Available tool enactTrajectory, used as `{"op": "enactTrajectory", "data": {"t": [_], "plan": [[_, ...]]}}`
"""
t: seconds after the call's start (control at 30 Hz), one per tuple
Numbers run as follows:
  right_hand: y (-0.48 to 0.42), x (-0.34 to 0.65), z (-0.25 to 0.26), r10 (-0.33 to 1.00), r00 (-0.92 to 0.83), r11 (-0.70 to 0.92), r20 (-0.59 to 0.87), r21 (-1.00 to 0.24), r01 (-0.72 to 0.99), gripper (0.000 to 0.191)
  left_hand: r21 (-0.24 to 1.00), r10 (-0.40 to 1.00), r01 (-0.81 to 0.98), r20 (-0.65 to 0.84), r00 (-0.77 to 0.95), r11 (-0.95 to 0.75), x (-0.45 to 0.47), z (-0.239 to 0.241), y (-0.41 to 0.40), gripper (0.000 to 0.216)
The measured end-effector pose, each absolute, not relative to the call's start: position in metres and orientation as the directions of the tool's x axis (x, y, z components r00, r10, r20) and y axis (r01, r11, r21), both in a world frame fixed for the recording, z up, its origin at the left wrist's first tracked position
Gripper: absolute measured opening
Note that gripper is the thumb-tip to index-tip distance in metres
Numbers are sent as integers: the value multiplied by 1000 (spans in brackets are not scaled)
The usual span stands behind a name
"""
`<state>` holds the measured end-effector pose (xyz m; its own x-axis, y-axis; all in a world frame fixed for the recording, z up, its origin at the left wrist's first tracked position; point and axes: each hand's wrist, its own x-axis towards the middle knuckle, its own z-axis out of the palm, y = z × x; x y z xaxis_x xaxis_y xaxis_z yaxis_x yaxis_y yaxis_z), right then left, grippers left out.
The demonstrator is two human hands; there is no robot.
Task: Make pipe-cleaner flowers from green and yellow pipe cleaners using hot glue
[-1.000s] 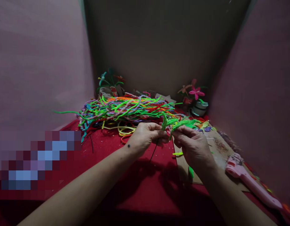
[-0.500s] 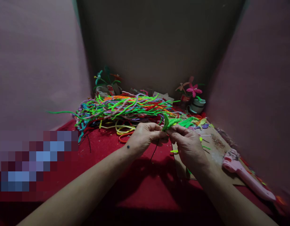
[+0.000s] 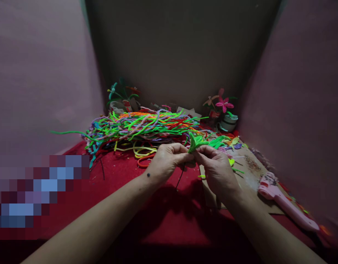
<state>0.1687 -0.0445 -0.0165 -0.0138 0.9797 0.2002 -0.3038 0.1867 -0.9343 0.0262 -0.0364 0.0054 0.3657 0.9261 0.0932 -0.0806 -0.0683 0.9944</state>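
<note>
Between my two hands is a green fuzzy pipe-cleaner piece [image 3: 193,142] with leaf-like loops that stand up above the fingertips. My left hand [image 3: 173,158] pinches its base from the left, thumb and forefinger pressed together. From the right, my right hand [image 3: 216,165] pinches the same piece close beside the left fingertips. A thin dark wire [image 3: 180,176] slants down below my left fingers; where it joins the piece is hidden. More green fuzzy leaves [image 3: 219,142] lie just behind my right hand.
A tangled heap of coloured pipe cleaners [image 3: 147,124] spreads behind the hands. At right, a pink trimmer-like tool [image 3: 288,205] rests on a cardboard sheet [image 3: 248,183]. Fuzzy flowers in a small pot [image 3: 229,122] stand at back right. Red cloth [image 3: 125,176] covers the table.
The green piece has turned slightly, its loops now spread more toward the camera. Both hands keep their pinch in nearly the same place. The whole view has shifted a little.
</note>
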Motion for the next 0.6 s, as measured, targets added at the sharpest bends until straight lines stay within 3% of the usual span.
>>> {"op": "enactTrajectory", "data": {"t": [0.3,0.6], "plan": [[-39,174,-22,959,-154,169,239,-914,-368,10,979,858,-199,138,495,-42,22,-4,-29,21],[-41,176,-20,954,-163,182,253,-916,-358,9,966,835,-235,40,548,108,22,-6,-27,14]]}}
